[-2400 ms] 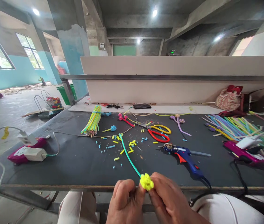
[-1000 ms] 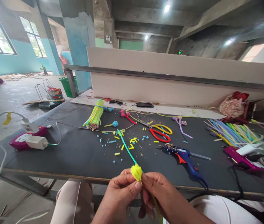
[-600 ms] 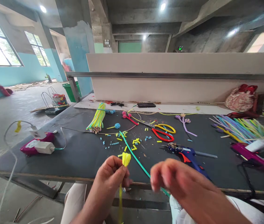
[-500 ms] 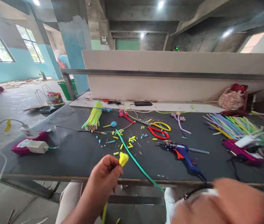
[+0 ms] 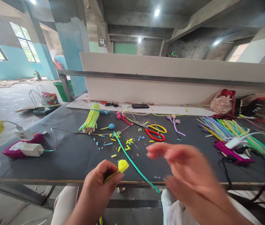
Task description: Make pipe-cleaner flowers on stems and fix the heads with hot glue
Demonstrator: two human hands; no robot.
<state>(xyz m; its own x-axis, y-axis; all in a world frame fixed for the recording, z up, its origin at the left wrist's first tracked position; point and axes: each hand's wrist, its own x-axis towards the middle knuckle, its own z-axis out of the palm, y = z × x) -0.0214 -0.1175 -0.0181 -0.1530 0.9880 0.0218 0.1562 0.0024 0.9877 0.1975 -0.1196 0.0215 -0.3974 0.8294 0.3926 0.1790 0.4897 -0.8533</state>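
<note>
My left hand (image 5: 99,184) pinches the stem of a small yellow pipe-cleaner flower (image 5: 123,166) between thumb and fingers, above the table's front edge. To its right, my right hand (image 5: 188,172) hovers with thumb and fingers apart and nothing in it; it is slightly blurred. A teal pipe cleaner (image 5: 134,167) stretches between the hands and hangs past the edge. Scissors (image 5: 155,132) with red and yellow handles lie beyond my right hand. Short yellow cut pieces (image 5: 129,144) and blue bits are scattered on the table. The glue gun is hidden behind my right hand.
A bundle of yellow-green pipe cleaners (image 5: 90,118) lies at the back left, more loose pipe cleaners (image 5: 228,128) at the right. Magenta power strips (image 5: 236,154) with cables sit at both sides. A phone (image 5: 140,106) and a purple pipe-cleaner piece (image 5: 176,125) lie farther back.
My right hand has come up and left from the lower right corner and now covers the glue gun's spot. The yellow flower in my left hand has tilted and dropped slightly.
</note>
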